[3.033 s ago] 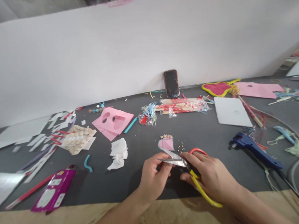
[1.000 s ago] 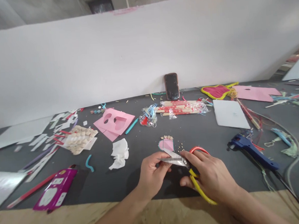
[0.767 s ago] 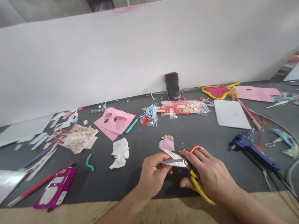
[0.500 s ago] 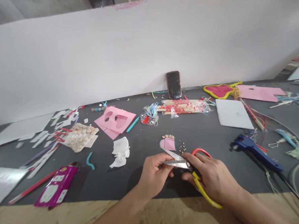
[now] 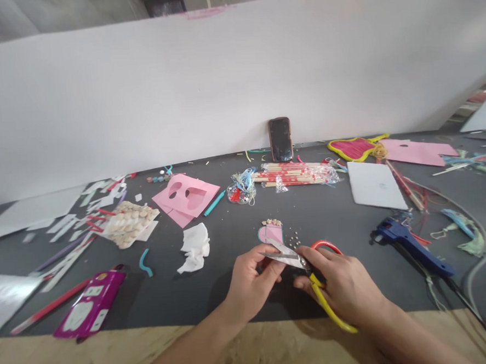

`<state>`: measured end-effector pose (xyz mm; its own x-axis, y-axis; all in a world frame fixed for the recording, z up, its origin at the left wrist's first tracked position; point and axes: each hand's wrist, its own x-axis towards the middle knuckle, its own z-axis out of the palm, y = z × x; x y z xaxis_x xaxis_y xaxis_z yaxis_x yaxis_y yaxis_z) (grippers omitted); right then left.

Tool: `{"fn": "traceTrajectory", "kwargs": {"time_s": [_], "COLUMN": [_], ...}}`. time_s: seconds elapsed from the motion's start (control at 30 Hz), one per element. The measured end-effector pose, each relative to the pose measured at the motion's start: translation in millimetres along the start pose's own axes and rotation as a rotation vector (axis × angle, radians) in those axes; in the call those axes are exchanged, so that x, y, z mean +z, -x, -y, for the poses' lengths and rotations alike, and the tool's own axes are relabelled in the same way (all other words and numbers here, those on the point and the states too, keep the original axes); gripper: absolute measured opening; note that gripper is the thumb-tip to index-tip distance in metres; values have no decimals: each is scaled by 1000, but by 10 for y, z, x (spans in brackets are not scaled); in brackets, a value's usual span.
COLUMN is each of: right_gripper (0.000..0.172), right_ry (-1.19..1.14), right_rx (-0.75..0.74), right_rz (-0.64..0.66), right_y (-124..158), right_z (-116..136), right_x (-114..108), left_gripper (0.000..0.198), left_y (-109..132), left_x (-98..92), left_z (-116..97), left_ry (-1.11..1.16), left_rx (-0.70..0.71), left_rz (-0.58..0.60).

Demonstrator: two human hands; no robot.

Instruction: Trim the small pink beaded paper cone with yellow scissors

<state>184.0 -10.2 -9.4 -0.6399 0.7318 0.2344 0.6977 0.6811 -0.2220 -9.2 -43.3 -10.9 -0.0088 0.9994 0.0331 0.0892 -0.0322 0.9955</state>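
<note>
My right hand (image 5: 341, 277) grips a pair of scissors (image 5: 292, 258) with one red and one yellow handle. The blades point left and stand slightly apart, close to the fingertips of my left hand (image 5: 252, 277). Thumb and fingers of that left hand are pinched together; whatever lies between them is too small or too hidden to make out. Just beyond the blades is a pink rounded paper piece (image 5: 270, 234) with a teal edge. Small pale beads (image 5: 272, 222) line its far side, and loose ones (image 5: 295, 239) lie to its right.
A blue glue gun (image 5: 414, 247) with its cord lies on the right, near a white card (image 5: 375, 185). Bundled sticks (image 5: 298, 174) and a leaning phone (image 5: 280, 139) are behind. Left are pink cut paper (image 5: 192, 199), crumpled tissue (image 5: 195, 248) and a purple packet (image 5: 91, 302).
The scissor blades have closed partway, with the handles drawn nearer each other. Both hands stay in nearly the same place. The whole view has shifted slightly.
</note>
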Motion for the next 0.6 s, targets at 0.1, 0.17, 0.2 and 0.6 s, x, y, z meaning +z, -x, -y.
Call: {"fn": "traceTrajectory", "kwargs": {"time_s": [0.1, 0.17, 0.2, 0.6], "right_gripper": [57, 65, 67, 41], "right_ry": [22, 42, 48, 27], "right_rx": [-8, -4, -2, -8], "right_rz": [13, 22, 28, 82], "right_y": [-10, -6, -3, 21], "right_z": [3, 15, 23, 6], "right_x": [-10, -24, -32, -7], "left_gripper": [19, 18, 17, 20], "left_y": [-5, 2, 7, 2], "left_x": [1, -4, -8, -35], "left_z": [-15, -37, -47, -33], "left_ry": [-3, -1, -1, 54], "left_rx": [-9, -1, 2, -81], "left_rz": [-19, -29, -27, 84]}}
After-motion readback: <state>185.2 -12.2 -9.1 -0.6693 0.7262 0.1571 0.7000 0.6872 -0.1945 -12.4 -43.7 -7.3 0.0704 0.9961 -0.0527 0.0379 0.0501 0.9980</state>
